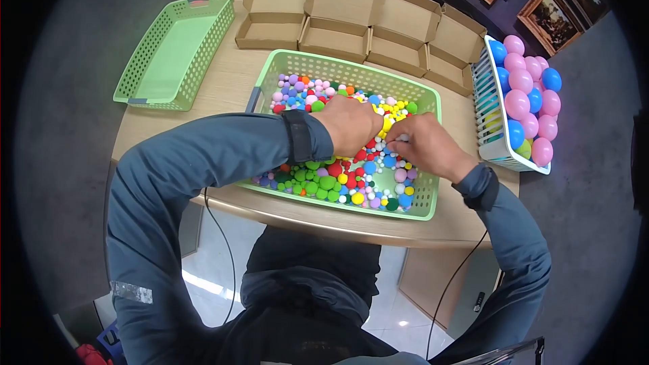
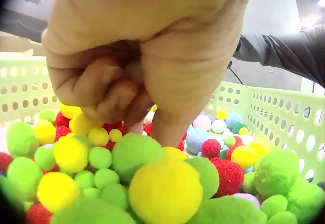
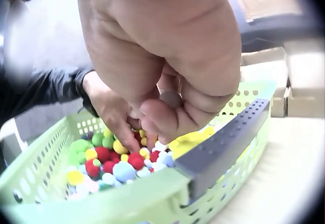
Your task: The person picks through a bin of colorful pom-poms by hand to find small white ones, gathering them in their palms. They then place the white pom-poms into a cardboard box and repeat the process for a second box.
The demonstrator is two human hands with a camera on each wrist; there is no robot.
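Small colored pom-poms [image 1: 326, 182] fill much of a green perforated basket [image 1: 436, 189]. My left hand [image 1: 351, 125] reaches down among them near the basket's middle. In the left wrist view several fingers of the left hand [image 2: 147, 46] are curled, while thumb and a finger point down among red, yellow and green balls; their tips are hidden, so a pinch cannot be told. Just to its right, above the balls, is my right hand [image 1: 429, 142]. The right wrist view shows this right hand [image 3: 167, 46] with fingers curled round a pale grey-looking pom-pom [image 3: 171, 99].
Open cardboard boxes [image 1: 334, 38] stand in a row behind the basket. An empty green basket [image 1: 169, 54] lies at the far left. At the right edge stands a white basket [image 1: 497, 142] of pink and blue balls [image 1: 518, 104]. Cables hang below the table's front edge [image 1: 324, 230].
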